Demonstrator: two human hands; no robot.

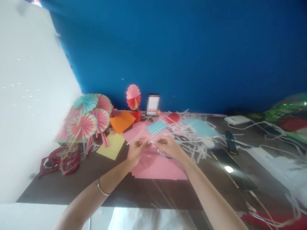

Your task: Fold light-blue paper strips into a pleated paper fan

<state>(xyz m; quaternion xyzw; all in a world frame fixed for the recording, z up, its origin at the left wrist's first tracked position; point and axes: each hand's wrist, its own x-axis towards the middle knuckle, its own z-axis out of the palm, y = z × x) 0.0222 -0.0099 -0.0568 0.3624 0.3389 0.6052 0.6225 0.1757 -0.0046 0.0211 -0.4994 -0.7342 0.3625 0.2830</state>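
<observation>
Above pink paper sheets [155, 169], my left hand [137, 149] and my right hand [170, 147] meet with fingertips pinched together. Between them shows a small whitish piece [151, 142], perhaps a strip of paper; it is too blurred to tell for sure. Under my right hand lies a dark and pale curved object [163, 154], mostly hidden. Just beyond the hands rests a pleated light-blue paper [156, 127]. A yellow sheet [111, 146] and an orange sheet [122, 121] lie to the left of my left hand.
Folded paper fans [82, 126] stand at the left, beside red glittery items [59, 159]. A pink fan [133, 95] rises from a red holder [136, 115]. White paper strips [187, 127] are scattered behind. A phone [233, 169], cables and a white box [237, 119] occupy the right.
</observation>
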